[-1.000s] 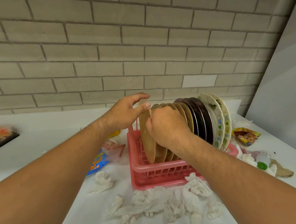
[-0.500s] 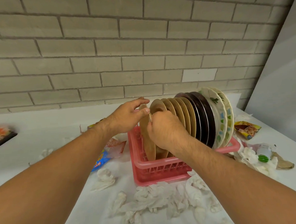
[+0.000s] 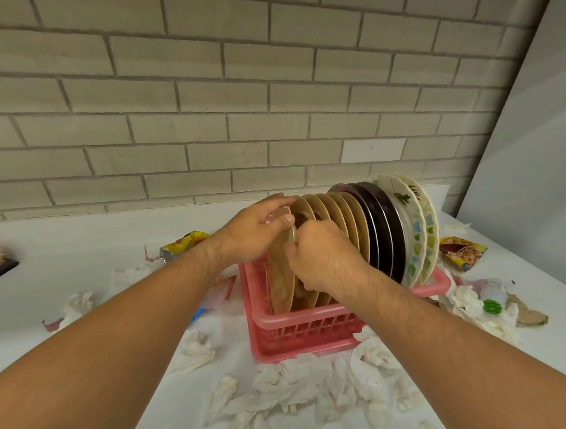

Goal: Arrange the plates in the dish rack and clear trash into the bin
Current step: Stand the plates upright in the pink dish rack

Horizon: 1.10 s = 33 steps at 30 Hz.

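Pinching the same smooth round tan plate (image 3: 280,280) as before, left hand (image 3: 253,236) and right hand (image 3: 320,255) hold its rim. It stands in the slatted pink plastic dish rack (image 3: 302,332).

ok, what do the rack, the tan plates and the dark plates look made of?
Rack: pink moulded plastic with a semi-matte finish, judging by its slotted lattice wall and rounded rim.
Tan plates: probably melamine or plastic, with thin rims and a dull sheen; ceramic is not ruled out.
Dark plates: glossy brown, perhaps glass or glazed ceramic; they reflect light.
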Tool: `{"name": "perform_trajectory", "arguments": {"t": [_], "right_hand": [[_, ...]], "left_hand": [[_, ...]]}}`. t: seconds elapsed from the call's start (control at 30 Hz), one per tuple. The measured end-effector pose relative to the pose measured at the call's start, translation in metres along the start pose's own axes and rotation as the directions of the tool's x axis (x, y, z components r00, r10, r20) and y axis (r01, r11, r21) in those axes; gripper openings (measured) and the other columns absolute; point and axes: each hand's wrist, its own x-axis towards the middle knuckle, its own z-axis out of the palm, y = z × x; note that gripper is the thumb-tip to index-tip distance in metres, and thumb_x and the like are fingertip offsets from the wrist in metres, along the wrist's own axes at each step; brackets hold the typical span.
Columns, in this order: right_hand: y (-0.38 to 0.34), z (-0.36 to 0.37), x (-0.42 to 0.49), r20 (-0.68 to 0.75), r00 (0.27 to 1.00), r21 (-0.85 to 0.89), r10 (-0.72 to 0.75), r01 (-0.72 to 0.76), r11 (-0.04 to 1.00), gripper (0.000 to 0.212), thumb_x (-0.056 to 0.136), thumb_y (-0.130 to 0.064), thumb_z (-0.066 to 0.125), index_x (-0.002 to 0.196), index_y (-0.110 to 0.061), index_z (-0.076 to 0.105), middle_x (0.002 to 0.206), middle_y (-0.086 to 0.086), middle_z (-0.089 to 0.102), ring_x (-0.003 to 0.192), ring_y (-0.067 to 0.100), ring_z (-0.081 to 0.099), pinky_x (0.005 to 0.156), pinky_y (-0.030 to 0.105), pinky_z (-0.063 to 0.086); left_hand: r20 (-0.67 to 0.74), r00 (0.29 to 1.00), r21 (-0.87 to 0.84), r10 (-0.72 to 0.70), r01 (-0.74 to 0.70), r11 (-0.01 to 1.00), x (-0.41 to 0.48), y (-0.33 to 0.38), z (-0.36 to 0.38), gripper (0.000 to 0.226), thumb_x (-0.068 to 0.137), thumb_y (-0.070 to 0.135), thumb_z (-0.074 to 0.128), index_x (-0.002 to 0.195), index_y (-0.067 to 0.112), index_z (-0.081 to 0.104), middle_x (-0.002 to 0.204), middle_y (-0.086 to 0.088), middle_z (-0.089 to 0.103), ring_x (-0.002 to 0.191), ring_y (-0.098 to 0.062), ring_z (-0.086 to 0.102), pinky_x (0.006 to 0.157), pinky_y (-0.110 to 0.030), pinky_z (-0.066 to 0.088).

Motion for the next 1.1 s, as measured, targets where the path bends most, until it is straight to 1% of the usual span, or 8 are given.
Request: {"name": "perform_trajectory", "arguments": {"t": [0.1,0.2,0.27,0.43,0.57,0.8,0.97,1.1], "right_hand": [[0.001,0.000,-0.001,0.000,1.000,-0.022,0.002,-0.002,1.000,0.022,0.099,-0.021,0.046,0.081,-0.014,0.058,0.074,0.006,0.065,0.068,0.020,0.069,0.068,0.037,0.061],[0.003,0.000,-0.003,-0.019,1.000,-0.013,0.020,-0.021,1.000,0.031,0.099,-0.027,0.045,0.071,-0.018,0.053,0.067,0.003,0.062,0.062,0.017,0.066,0.062,0.034,0.059],[0.004,0.000,-0.003,-0.028,0.999,-0.014,0.034,-0.034,0.999,0.031,0.099,-0.031,0.046,0.073,-0.018,0.056,0.065,0.001,0.061,0.058,0.015,0.064,0.059,0.032,0.059],[0.007,0.001,-0.004,-0.044,0.998,-0.024,0.039,-0.040,0.999,0.026,0.096,-0.034,0.052,0.082,-0.015,0.062,0.066,0.000,0.062,0.056,0.013,0.062,0.052,0.027,0.053],[0.010,0.004,-0.004,-0.053,0.998,-0.050,0.020,-0.023,0.998,0.026,0.094,-0.035,0.055,0.077,-0.015,0.059,0.061,-0.001,0.057,0.050,0.011,0.054,0.047,0.025,0.044],[0.013,-0.011,-0.013,-0.095,0.993,-0.030,-0.070,0.068,0.997,0.025,0.095,-0.032,0.051,0.082,-0.015,0.064,0.068,0.000,0.064,0.059,0.013,0.059,0.054,0.028,0.051],[0.025,-0.021,-0.021,-0.150,0.985,-0.042,-0.085,0.080,0.996,0.024,0.094,-0.033,0.051,0.083,-0.018,0.065,0.069,-0.002,0.065,0.060,0.012,0.060,0.055,0.029,0.053],[0.038,-0.025,-0.026,-0.179,0.979,-0.001,-0.094,0.095,0.995,0.019,0.093,-0.036,0.051,0.088,-0.023,0.064,0.073,-0.006,0.065,0.069,0.012,0.062,0.066,0.035,0.057]], "left_hand": [[-0.001,1.000,0.039,0.009,-0.009,0.999,0.001,-0.002,0.001,0.041,0.097,0.035,0.049,0.138,0.037,0.045,0.150,0.012,0.035,0.134,-0.007,0.037,0.113,-0.033,0.030],[-0.023,0.999,0.070,0.026,-0.024,0.997,-0.001,-0.001,0.003,0.043,0.098,0.035,0.048,0.140,0.036,0.043,0.153,0.008,0.030,0.138,-0.009,0.030,0.112,-0.028,0.025],[-0.035,0.999,0.082,0.038,-0.035,0.996,-0.001,-0.001,0.004,0.043,0.098,0.035,0.048,0.141,0.034,0.043,0.153,0.006,0.030,0.140,-0.009,0.027,0.112,-0.028,0.024],[-0.053,0.998,0.115,0.037,-0.031,0.993,0.001,-0.005,0.004,0.044,0.097,0.039,0.047,0.140,0.034,0.043,0.154,0.004,0.029,0.141,-0.011,0.026,0.116,-0.041,0.025],[-0.059,0.997,0.104,0.053,-0.047,0.993,0.000,-0.007,0.003,0.042,0.097,0.040,0.048,0.139,0.037,0.044,0.154,0.004,0.030,0.141,-0.010,0.025,0.116,-0.041,0.024],[-0.074,0.995,0.127,0.071,-0.062,0.990,-0.003,-0.001,0.005,0.042,0.098,0.035,0.048,0.139,0.034,0.043,0.153,0.003,0.032,0.141,-0.009,0.025,0.117,-0.038,0.022],[-0.068,0.996,0.152,0.053,-0.042,0.988,-0.002,0.003,0.009,0.044,0.098,0.036,0.047,0.141,0.032,0.041,0.153,0.003,0.031,0.141,-0.009,0.024,0.117,-0.036,0.022],[-0.081,0.995,0.170,0.066,-0.051,0.984,-0.003,0.008,0.013,0.044,0.098,0.034,0.047,0.142,0.029,0.041,0.148,0.009,0.034,0.134,0.000,0.027,0.109,-0.022,0.022]]}}
